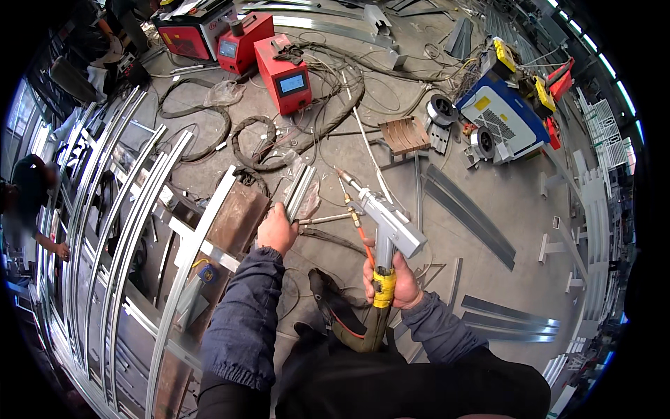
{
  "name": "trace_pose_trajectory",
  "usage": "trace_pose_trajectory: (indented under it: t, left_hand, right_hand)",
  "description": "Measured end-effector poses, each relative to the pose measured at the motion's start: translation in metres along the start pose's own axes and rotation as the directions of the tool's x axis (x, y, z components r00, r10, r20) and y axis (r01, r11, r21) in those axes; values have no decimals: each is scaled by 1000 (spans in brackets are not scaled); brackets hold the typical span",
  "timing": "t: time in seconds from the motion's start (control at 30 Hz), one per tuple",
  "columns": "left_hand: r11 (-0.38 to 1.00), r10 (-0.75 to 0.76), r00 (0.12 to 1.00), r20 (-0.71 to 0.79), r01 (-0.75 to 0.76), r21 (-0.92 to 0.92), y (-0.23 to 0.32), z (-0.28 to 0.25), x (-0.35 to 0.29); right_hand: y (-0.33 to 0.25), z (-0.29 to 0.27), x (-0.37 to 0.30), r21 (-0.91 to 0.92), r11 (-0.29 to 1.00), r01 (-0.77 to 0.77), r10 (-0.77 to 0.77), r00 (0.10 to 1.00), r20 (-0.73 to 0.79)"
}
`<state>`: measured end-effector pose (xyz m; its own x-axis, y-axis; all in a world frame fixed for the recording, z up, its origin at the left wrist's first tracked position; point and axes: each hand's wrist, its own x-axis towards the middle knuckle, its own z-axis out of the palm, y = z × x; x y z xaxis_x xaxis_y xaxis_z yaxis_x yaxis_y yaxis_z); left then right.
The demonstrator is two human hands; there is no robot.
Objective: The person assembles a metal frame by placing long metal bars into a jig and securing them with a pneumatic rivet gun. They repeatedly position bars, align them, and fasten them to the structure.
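Observation:
My right hand (407, 285) is wrapped round the grip of a grey handheld welding gun (392, 222), just at the yellow tape on its handle. The gun's copper-coloured nozzle points up and away from me, and an orange hose runs along its side. A thick dark cable sleeve (377, 328) drops from the handle toward my lap. My left hand (278, 232) is closed on the near end of a short silver metal channel (301, 190). The channel slants away from me beside a rusty brown beam (241, 215). Nozzle and channel are apart.
Long silver rails (143, 199) lie on a frame at left, with a tape measure (206, 273) on it. Another person's hand (62, 251) is beyond. Red machines (283, 80), a blue-white machine (499, 112), wire spools (441, 109), coiled cables (255, 143) and grey strips (469, 216) crowd the floor.

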<state>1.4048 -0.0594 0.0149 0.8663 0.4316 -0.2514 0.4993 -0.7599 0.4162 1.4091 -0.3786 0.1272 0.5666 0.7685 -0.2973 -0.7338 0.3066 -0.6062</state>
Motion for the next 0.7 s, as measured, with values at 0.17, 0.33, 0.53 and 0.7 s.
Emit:
trace_pose_trajectory:
  t: [0.17, 0.33, 0.53, 0.7]
  left_hand:
    - [995, -15, 1000, -1, 15, -94, 6, -6, 1]
    - [996, -63, 998, -3, 62, -58, 11, -7, 2]
    - [994, -89, 995, 33, 91, -58, 10, -8, 4]
    - [996, -77, 997, 5, 77, -42, 4, -6, 5]
  right_hand:
    - [2, -29, 35, 111, 991, -78, 76, 997, 18]
    - [6, -40, 58, 167, 977, -135, 129, 990, 48]
    - [17, -34, 70, 158, 972, -173, 168, 985, 39]
    - [24, -28, 74, 155, 967, -202, 203, 979, 8]
